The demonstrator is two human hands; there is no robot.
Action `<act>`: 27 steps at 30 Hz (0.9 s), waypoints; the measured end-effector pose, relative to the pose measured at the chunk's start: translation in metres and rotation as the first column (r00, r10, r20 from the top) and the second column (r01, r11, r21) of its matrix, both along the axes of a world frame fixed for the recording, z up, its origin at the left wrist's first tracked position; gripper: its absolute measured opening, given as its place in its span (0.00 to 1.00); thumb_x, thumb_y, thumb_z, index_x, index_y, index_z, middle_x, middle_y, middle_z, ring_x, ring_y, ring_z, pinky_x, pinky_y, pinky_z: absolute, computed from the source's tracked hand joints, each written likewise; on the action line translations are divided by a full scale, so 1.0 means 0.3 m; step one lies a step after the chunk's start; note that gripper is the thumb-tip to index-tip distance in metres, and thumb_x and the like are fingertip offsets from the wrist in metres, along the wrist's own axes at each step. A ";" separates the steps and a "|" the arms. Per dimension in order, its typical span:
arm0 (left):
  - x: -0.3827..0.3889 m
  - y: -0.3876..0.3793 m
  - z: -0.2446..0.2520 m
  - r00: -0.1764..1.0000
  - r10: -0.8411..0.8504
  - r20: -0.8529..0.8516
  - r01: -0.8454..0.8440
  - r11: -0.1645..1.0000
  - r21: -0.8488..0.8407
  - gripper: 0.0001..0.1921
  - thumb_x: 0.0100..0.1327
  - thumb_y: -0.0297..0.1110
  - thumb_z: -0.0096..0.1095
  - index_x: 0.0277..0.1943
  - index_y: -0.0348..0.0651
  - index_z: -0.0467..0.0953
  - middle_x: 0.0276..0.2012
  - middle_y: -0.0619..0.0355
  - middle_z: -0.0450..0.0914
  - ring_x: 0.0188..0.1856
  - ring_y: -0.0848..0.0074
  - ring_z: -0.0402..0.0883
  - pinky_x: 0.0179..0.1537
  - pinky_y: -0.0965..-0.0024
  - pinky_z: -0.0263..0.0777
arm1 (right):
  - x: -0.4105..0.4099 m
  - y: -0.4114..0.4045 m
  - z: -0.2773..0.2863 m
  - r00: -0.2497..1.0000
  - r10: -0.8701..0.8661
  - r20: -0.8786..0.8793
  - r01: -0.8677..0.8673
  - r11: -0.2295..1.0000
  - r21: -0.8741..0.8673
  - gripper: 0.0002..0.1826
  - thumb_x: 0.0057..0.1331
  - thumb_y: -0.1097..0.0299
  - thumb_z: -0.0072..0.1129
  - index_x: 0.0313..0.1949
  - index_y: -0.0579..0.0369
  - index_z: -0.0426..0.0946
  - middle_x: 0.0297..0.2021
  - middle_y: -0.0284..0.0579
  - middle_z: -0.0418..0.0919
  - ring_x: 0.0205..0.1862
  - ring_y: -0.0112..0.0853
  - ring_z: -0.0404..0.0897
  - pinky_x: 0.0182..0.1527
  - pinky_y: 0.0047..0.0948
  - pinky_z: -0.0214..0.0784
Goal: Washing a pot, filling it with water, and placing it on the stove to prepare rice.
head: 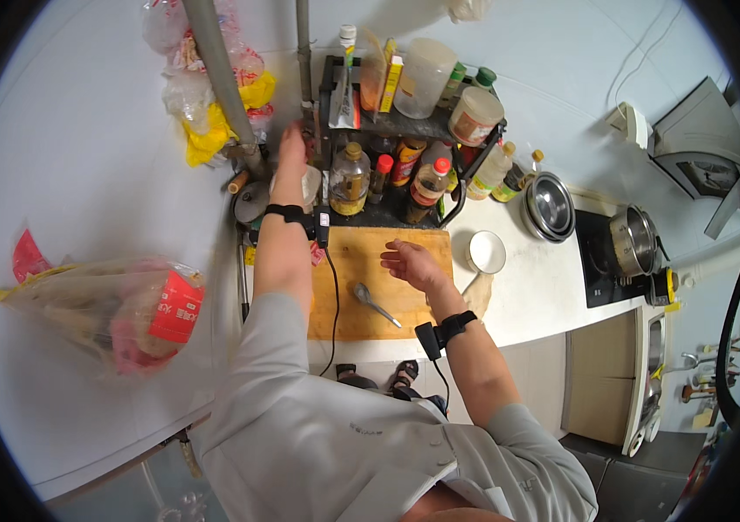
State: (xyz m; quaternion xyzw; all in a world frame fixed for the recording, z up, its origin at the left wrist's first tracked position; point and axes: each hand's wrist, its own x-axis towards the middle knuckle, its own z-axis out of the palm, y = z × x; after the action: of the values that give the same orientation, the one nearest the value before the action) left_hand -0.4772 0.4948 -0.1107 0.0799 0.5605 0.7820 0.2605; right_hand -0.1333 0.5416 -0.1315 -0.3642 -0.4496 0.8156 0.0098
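Note:
My left hand point(292, 151) reaches far forward, beside the left side of a black two-tier rack point(402, 122) and close to a vertical pipe point(304, 59). Its fingertips are partly hidden, so whether they grip anything is unclear. Over a wooden cutting board point(350, 267) hovers my right hand point(414, 265), fingers apart and holding nothing. A metal spoon point(375, 304) lies on the board, below and left of that hand. To the right, on the white countertop point(533, 280), stands a white bowl point(487, 253).
Bottles such as a dark sauce bottle point(427, 191) and jars fill the rack. Nested steel bowls point(548, 207) and a pot point(631, 241) on an induction cooker point(595, 261) stand right. Plastic bags point(206, 124) hang back left; a filled bag point(115, 313) hangs on the left wall.

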 end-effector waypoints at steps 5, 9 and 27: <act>0.169 -0.099 0.020 0.904 0.343 0.254 -0.377 0.921 0.096 0.25 0.58 0.49 0.52 0.55 0.48 0.61 0.49 0.55 0.66 0.45 0.69 0.71 0.41 0.66 0.62 | 0.183 0.096 0.006 0.996 -0.077 -0.047 0.079 0.996 0.033 0.22 0.66 0.55 0.45 0.50 0.59 0.65 0.42 0.47 0.75 0.42 0.32 0.76 0.39 0.26 0.68; 0.391 -0.143 -0.081 0.847 0.370 0.382 -0.451 0.881 0.145 0.18 0.56 0.44 0.53 0.47 0.45 0.65 0.37 0.62 0.70 0.34 0.77 0.71 0.32 0.73 0.61 | 0.364 0.180 0.009 0.983 -0.169 -0.064 0.171 0.985 0.022 0.21 0.65 0.56 0.46 0.51 0.58 0.66 0.41 0.44 0.75 0.40 0.29 0.76 0.38 0.25 0.68; 2.070 0.928 0.167 0.874 -0.436 0.213 0.394 0.894 0.215 0.05 0.58 0.34 0.53 0.32 0.43 0.68 0.22 0.63 0.71 0.22 0.81 0.70 0.21 0.77 0.60 | 1.836 0.685 0.187 0.693 -0.714 -0.104 0.711 0.650 0.269 0.12 0.61 0.64 0.51 0.42 0.56 0.71 0.33 0.36 0.76 0.33 0.22 0.76 0.32 0.20 0.66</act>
State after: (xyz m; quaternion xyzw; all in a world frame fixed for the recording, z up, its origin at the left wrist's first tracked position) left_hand 0.1438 0.7733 -0.0605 0.1185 0.4253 0.7548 0.4851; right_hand 0.4174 0.7471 -0.0753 -0.5100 -0.3844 0.6695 0.3792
